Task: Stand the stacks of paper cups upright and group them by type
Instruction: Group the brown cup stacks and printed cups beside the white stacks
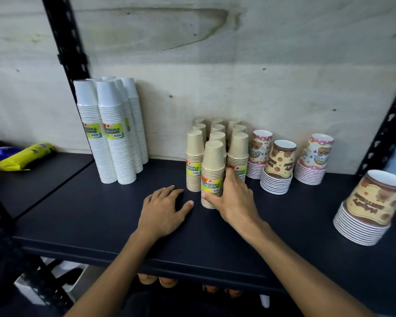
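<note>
A person's right hand (232, 195) wraps fingers and thumb around the front kraft cup stack (213, 177), apparently nudging it against the kraft group behind, left of the printed stacks (278, 168), while the left hand (162, 211) rests spread flat on the shelf (101, 213) just left of that stack.

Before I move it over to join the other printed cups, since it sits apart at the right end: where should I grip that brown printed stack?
Grip the brown printed stack low, round the nested white rims, coming from its left side. It leans, and the top cup tapers, so a high grip may slip or lift cups off.
</note>
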The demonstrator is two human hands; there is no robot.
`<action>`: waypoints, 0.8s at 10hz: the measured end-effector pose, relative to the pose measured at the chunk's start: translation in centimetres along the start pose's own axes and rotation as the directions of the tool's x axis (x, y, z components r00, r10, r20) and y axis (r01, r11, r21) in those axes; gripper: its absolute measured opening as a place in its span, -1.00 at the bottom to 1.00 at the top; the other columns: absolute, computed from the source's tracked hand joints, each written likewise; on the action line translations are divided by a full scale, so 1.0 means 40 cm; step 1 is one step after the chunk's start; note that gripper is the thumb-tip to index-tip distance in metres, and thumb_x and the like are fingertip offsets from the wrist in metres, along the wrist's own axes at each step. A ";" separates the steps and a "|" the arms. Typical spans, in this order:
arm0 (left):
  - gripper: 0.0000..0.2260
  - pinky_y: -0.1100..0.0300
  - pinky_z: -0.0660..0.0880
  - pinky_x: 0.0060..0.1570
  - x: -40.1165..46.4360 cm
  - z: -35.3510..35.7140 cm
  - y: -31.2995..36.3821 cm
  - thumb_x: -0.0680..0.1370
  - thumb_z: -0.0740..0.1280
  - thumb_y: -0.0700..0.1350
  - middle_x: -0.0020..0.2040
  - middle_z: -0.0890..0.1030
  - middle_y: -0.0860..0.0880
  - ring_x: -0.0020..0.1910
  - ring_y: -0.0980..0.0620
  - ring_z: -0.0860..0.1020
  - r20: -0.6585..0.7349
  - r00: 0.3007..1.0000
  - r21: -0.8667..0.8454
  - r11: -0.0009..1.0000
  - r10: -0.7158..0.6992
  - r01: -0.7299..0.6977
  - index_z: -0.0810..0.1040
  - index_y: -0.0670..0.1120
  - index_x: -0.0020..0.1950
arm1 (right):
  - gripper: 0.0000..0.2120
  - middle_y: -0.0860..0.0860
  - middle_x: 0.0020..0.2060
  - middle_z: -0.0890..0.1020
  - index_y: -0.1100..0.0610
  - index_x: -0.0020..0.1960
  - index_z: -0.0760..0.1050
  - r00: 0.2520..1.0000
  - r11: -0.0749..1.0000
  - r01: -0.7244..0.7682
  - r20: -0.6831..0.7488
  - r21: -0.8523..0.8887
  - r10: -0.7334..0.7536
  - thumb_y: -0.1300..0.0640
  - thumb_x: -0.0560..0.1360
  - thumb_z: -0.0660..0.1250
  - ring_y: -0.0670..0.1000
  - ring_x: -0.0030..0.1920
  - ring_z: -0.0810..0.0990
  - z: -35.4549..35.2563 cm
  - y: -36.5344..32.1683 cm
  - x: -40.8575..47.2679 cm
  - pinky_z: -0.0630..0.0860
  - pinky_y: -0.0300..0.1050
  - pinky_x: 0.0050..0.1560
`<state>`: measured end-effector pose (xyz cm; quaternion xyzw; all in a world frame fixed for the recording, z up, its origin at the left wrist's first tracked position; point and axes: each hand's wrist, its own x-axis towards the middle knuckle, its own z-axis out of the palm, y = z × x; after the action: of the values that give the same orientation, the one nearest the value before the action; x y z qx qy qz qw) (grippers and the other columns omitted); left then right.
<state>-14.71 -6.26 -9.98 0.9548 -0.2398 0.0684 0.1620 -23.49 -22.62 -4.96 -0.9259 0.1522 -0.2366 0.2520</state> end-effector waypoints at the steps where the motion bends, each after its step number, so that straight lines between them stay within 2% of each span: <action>1: -0.44 0.02 0.08 0.49 0.000 0.000 -0.001 0.56 0.09 0.34 0.55 0.26 0.07 0.54 0.04 0.17 0.006 1.000 0.000 1.000 -0.001 0.001 0.30 0.14 0.50 | -0.41 -0.01 0.23 0.50 0.09 0.29 0.30 1.000 1.000 -0.003 -0.020 0.002 0.003 -0.10 0.41 0.48 0.03 0.27 0.48 0.007 0.000 0.004 0.41 -0.05 0.15; 4: -0.44 0.04 0.10 0.50 -0.007 -0.006 -0.001 0.56 0.10 0.34 0.54 0.28 0.08 0.53 0.06 0.18 0.011 1.000 -0.017 1.000 -0.006 0.006 0.32 0.13 0.49 | -0.38 -0.01 0.28 0.46 0.10 0.35 0.28 1.000 1.000 -0.017 -0.024 0.004 0.018 -0.12 0.43 0.45 0.02 0.31 0.45 0.015 -0.002 -0.005 0.42 -0.05 0.18; 5: -0.44 0.05 0.13 0.50 -0.015 -0.014 -0.005 0.56 0.11 0.34 0.54 0.29 0.08 0.53 0.05 0.19 0.022 1.000 -0.025 1.000 0.003 -0.002 0.33 0.12 0.49 | -0.27 -0.01 0.34 0.42 0.07 0.44 0.23 0.999 0.999 -0.047 0.011 0.020 0.046 -0.13 0.41 0.47 0.02 0.35 0.42 0.010 0.008 -0.026 0.40 -0.03 0.25; 6: -0.35 0.07 0.18 0.49 -0.053 -0.027 -0.006 0.49 0.04 0.43 0.52 0.31 0.08 0.51 0.05 0.23 0.026 1.000 -0.037 0.999 0.011 -0.010 0.36 0.12 0.47 | -0.27 -0.02 0.34 0.41 0.04 0.45 0.23 0.998 0.998 -0.063 0.029 0.031 0.062 -0.15 0.41 0.46 0.01 0.33 0.45 -0.009 0.031 -0.069 0.40 -0.06 0.26; 7: -0.21 0.11 0.26 0.43 -0.120 -0.039 0.007 0.35 -0.12 0.48 0.46 0.39 0.13 0.46 0.08 0.30 -0.038 0.999 -0.054 0.998 0.019 -0.021 0.44 0.13 0.41 | -0.30 -0.06 0.33 0.39 0.00 0.48 0.19 0.994 0.997 -0.074 0.078 0.031 0.072 -0.18 0.46 0.40 -0.03 0.32 0.45 -0.045 0.066 -0.133 0.38 -0.13 0.26; 8: -0.28 0.14 0.34 0.36 -0.183 -0.036 0.051 0.38 -0.08 0.47 0.36 0.48 0.19 0.38 0.13 0.39 -0.077 0.995 -0.079 0.995 0.058 -0.064 0.51 0.14 0.33 | -0.41 -0.16 0.32 0.38 -0.06 0.44 0.28 0.992 0.997 -0.072 0.103 0.031 0.068 -0.20 0.49 0.35 -0.12 0.30 0.43 -0.093 0.116 -0.211 0.37 -0.21 0.28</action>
<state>-22.17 -4.29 -9.58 0.9364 -0.2653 0.0991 0.2074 -33.28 -24.52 -7.67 -0.9263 0.1673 -0.1828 0.2837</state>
